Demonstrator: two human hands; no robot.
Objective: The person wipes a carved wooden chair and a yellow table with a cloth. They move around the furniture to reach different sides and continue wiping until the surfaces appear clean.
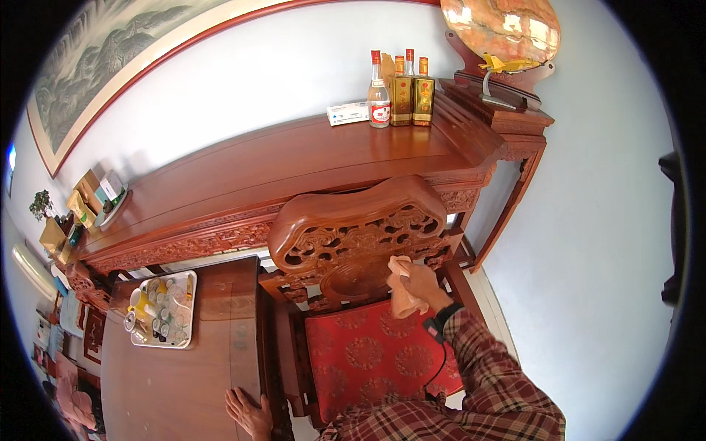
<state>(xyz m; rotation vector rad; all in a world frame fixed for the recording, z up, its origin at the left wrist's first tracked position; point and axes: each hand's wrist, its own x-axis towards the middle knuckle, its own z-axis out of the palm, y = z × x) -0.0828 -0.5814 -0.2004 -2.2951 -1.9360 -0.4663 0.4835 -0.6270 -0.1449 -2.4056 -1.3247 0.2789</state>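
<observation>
My right hand [423, 285] grips a crumpled peach-coloured cloth [404, 297] at the lower right of a carved wooden chair back [358, 237]. Part of the cloth hangs below my fingers, over the rear of the red patterned seat cushion [380, 353]. A dark strap with a small device and cable circles my right wrist. On the left, my left hand [248, 412] rests flat with fingers apart on the edge of a brown wooden table [182, 380]. It holds nothing.
A metal tray [189, 317] with glasses and a yellow mug [139, 300] stands on the table. Behind the chair, a long sideboard [309, 149] carries several bottles [401, 99] and a white box [347, 113]. A round stone ornament [504, 27] and a yellow model plane [507, 64] stand at right.
</observation>
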